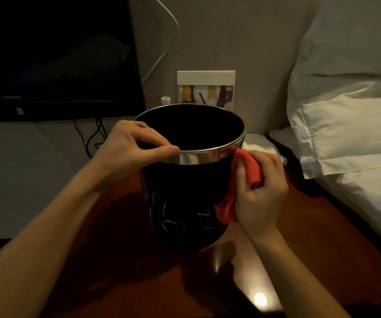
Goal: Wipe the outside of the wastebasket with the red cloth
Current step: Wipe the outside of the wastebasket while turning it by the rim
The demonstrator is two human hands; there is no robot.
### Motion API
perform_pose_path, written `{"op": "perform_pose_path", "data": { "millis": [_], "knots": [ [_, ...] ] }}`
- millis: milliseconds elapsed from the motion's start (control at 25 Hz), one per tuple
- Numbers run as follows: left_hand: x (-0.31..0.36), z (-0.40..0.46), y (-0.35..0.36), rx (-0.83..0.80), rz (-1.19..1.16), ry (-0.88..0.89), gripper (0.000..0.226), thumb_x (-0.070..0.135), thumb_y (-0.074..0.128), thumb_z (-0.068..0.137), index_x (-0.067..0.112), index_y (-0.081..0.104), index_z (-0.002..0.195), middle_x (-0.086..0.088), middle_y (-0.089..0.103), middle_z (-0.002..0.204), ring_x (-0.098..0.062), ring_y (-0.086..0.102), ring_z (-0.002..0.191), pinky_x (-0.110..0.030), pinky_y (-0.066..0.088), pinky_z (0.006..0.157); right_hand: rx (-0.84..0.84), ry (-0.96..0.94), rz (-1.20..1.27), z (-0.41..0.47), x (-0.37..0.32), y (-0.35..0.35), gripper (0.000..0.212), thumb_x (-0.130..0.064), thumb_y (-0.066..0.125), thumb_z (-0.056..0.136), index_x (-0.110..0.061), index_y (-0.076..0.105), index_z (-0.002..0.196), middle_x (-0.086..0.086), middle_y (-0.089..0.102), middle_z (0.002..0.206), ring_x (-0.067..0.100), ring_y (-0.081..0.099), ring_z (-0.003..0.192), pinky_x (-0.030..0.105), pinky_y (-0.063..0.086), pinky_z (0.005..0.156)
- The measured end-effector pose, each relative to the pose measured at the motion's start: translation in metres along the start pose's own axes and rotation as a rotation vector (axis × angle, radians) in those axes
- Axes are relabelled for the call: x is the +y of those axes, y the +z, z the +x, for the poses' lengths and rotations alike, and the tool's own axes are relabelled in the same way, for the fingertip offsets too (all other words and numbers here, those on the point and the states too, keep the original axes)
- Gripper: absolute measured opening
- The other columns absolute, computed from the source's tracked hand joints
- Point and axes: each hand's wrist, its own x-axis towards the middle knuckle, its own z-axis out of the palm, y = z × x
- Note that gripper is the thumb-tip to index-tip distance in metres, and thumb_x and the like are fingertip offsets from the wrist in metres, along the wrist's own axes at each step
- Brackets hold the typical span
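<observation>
Red cloth (245,180) bunched in right hand (259,193), pressed to upright wastebasket (182,203) wall.
Left hand (132,145) fingers pinching the rim; unwiped wall leftward of the cloth-gripping fingers.

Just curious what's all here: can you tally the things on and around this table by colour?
Black: 2, wastebasket, screen
Red: 1, red cloth
White: 3, pillow, photo frame, small bottle
Total: 6
</observation>
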Motion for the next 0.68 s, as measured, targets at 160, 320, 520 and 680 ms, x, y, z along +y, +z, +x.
{"op": "perform_pose_path", "data": {
  "millis": [160,320,520,680],
  "knots": [
    [0.000,0.000,0.002,0.018,0.002,0.015,0.018,0.050,0.068,0.073,0.037,0.074,0.084,0.015,0.074,0.085,-0.010,0.066,0.086,-0.017,0.040,0.091,-0.119,-0.019,0.016,-0.038,-0.006,0.002,0.031,-0.020,0.063,0.090,0.005,0.069,0.107,0.013,0.063,0.105,0.002,0.054,0.098,0.004,0.037,0.089],
    [0.009,-0.003,0.003,0.039,0.002,-0.027,0.014,0.054,0.069,0.073,0.042,0.075,0.078,0.010,0.073,0.085,-0.011,0.066,0.085,-0.018,0.047,0.083,-0.232,-0.002,0.043,-0.059,0.000,0.000,0.032,-0.023,0.065,0.089,-0.001,0.069,0.112,0.005,0.060,0.110,-0.007,0.052,0.103,0.005,0.041,0.085],
    [0.035,-0.001,0.042,0.203,0.153,-0.077,0.018,0.049,0.070,0.081,0.032,0.076,0.079,0.015,0.071,0.071,-0.003,0.066,0.068,-0.030,0.056,0.062,-0.105,-0.049,0.055,-0.030,-0.015,0.004,0.029,-0.017,0.063,0.089,0.003,0.070,0.109,0.006,0.060,0.109,0.004,0.054,0.101,0.006,0.037,0.090],
    [0.043,0.002,0.048,0.178,0.272,0.017,0.024,0.049,0.057,0.091,0.032,0.074,0.093,0.017,0.069,0.078,-0.002,0.064,0.071,-0.028,0.052,0.065,-0.122,-0.101,0.057,-0.025,-0.015,0.003,0.029,-0.016,0.064,0.090,0.004,0.069,0.110,0.012,0.061,0.109,0.006,0.054,0.101,0.007,0.038,0.090]
  ]
}}
